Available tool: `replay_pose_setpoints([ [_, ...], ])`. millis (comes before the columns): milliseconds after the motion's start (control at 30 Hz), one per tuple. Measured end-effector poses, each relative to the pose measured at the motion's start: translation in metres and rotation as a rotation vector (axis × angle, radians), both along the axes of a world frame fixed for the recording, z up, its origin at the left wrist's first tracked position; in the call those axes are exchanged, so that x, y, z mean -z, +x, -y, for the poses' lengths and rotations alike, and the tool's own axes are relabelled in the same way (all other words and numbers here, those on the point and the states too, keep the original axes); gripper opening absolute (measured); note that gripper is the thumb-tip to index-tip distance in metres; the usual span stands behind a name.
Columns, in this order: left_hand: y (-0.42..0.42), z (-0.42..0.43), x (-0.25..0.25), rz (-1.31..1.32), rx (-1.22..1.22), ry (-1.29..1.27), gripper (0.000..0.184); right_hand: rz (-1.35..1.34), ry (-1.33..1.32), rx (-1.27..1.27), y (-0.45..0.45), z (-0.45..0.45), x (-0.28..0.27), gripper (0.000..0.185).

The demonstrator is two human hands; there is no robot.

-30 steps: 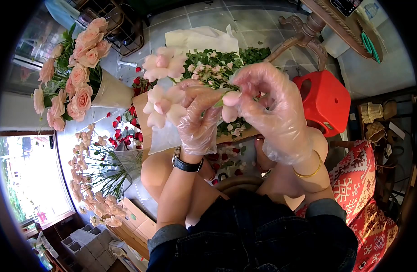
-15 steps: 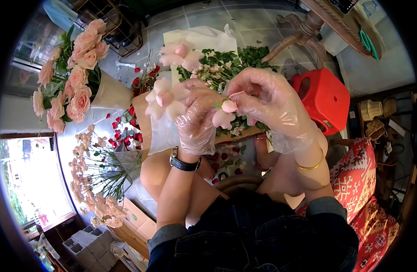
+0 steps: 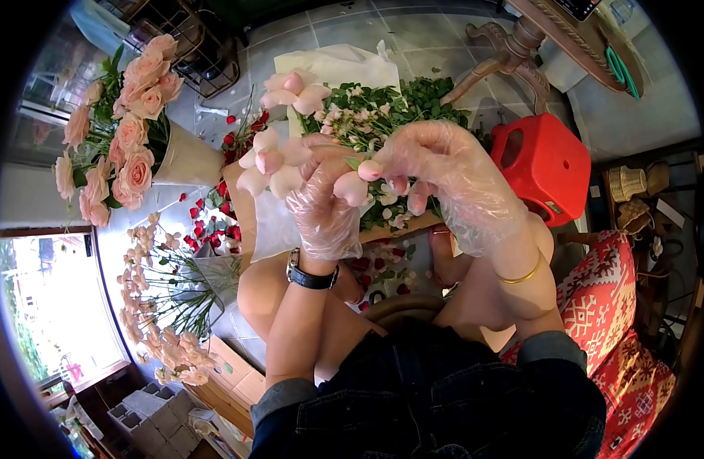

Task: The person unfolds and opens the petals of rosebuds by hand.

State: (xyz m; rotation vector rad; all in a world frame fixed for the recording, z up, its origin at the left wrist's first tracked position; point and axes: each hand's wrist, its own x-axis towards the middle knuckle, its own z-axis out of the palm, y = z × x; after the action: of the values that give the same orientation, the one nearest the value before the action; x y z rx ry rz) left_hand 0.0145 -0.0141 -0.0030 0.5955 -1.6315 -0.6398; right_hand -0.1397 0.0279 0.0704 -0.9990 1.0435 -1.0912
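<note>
Thin clear plastic gloves cover both hands. My left hand is closed around rose stems, mostly hidden in the fist. Above it stand two pale pink roses with petals folded back, a nearer opened rose and a farther opened rose. Between the hands a small pink rosebud has one outer petal spread downward. The curled thumb and fingers of my right hand pinch at the rosebud's right side. Pink petals show beneath those fingers; whether they are held is unclear.
Leafy small pink roses lie on paper ahead. A bucket of peach roses stands left, with more pale roses below it. Red petals litter the tiled floor. A red stool and patterned cushion are right.
My left hand and the opened roses have shifted slightly left. The rosebud has also moved left and up, and my right-hand fingers have followed it, with more pink petals showing below them.
</note>
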Motion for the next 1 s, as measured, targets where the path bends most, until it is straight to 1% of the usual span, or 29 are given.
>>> replay_pose_setpoints([
  [67,-0.003,0.001,0.001,-0.123,0.049,0.02,0.012,0.145,0.023,0.016,-0.001,-0.001,0.005,0.023],
  [100,-0.002,0.0,0.002,-0.123,0.049,0.02,0.012,0.145,0.023,0.016,0.0,0.0,0.007,0.023],
  [167,0.0,-0.002,0.004,-0.109,0.033,0.152,0.013,0.179,0.04,-0.008,0.001,0.001,0.009,0.023],
  [200,0.0,-0.002,0.003,-0.108,0.033,0.151,0.013,0.179,0.039,-0.008,0.003,0.002,0.009,0.023],
  [267,-0.002,-0.003,0.002,-0.18,0.06,0.201,0.016,0.016,-0.109,0.231,0.007,0.005,0.007,0.017],
  [300,-0.002,-0.004,0.002,-0.204,0.068,0.218,0.017,0.016,-0.11,0.231,0.004,0.007,0.011,0.017],
  [367,-0.003,-0.003,0.003,-0.221,0.077,0.233,0.021,-0.424,-0.726,0.392,-0.004,0.015,0.023,0.012],
  [400,-0.003,-0.003,0.004,-0.227,0.079,0.238,0.022,-0.316,-0.654,0.358,0.001,0.008,0.014,0.014],
  [433,-0.002,-0.003,0.005,-0.205,0.061,0.224,0.024,-0.317,-0.655,0.356,0.001,0.004,0.005,0.014],
  [500,-0.002,-0.002,0.006,-0.184,0.042,0.209,0.025,-0.586,-0.638,0.276,0.001,0.0,-0.005,0.017],
  [533,-0.002,-0.002,0.005,-0.166,0.02,0.177,0.025,-0.586,-0.638,0.276,0.003,0.001,-0.004,0.017],
  [600,-0.002,-0.002,0.005,-0.149,-0.003,0.145,0.025,-0.633,-0.732,0.283,0.006,0.003,0.002,0.021],
  [667,-0.002,-0.003,0.004,-0.134,0.005,0.179,0.023,-0.621,-0.721,0.281,0.007,0.002,0.001,0.02],
  [733,-0.001,-0.001,0.004,-0.133,0.036,0.148,0.022,-0.61,-0.709,0.278,0.006,0.003,0.002,0.019],
  [833,-0.002,0.0,0.007,-0.15,0.111,0.131,0.02,-0.606,-0.779,0.26,0.002,0.005,0.007,0.021],
  [867,-0.002,0.0,0.008,-0.168,0.155,0.145,0.019,-0.562,-0.749,0.23,0.002,0.005,0.007,0.021],
  [1000,-0.001,-0.001,0.009,-0.145,0.16,0.157,0.018,-0.465,-0.712,0.178,0.001,0.004,0.006,0.022],
])
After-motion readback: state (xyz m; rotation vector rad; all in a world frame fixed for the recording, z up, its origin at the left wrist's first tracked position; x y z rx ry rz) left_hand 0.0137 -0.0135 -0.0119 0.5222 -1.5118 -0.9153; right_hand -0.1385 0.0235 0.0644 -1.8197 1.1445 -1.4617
